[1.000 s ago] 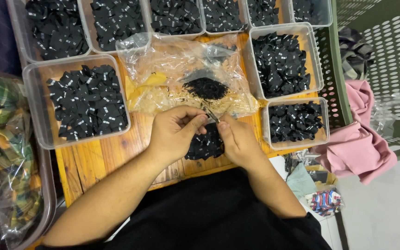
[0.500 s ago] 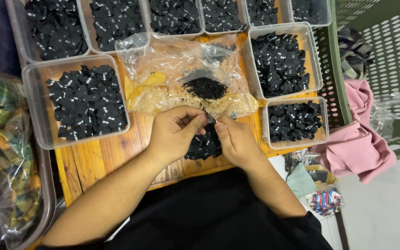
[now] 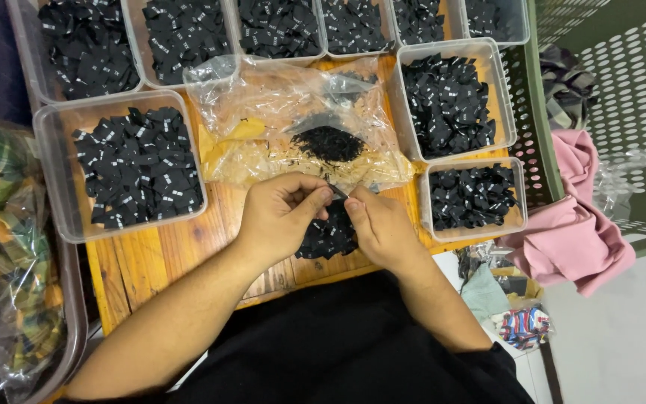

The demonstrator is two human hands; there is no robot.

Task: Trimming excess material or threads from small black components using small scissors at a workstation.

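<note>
Both hands, left hand (image 3: 282, 217) and right hand (image 3: 379, 224), have drifted slightly apart, grips still pinching one small black label (image 3: 338, 191) above the pile (image 3: 328, 236).

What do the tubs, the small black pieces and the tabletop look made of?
Tubs: clear, thin plastic; contents show through the walls. Black pieces: probably woven fabric labels, matte, folded, with white marks. Tabletop: wood, orange-varnished, with visible grain and plank seams.

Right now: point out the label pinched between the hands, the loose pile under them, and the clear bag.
small black label (image 3: 337, 191), head view, its middle, between the fingertips.
pile of black labels (image 3: 328, 238), head view, pile centre.
clear plastic bag (image 3: 278, 97), head view, crinkled upper part.
</note>
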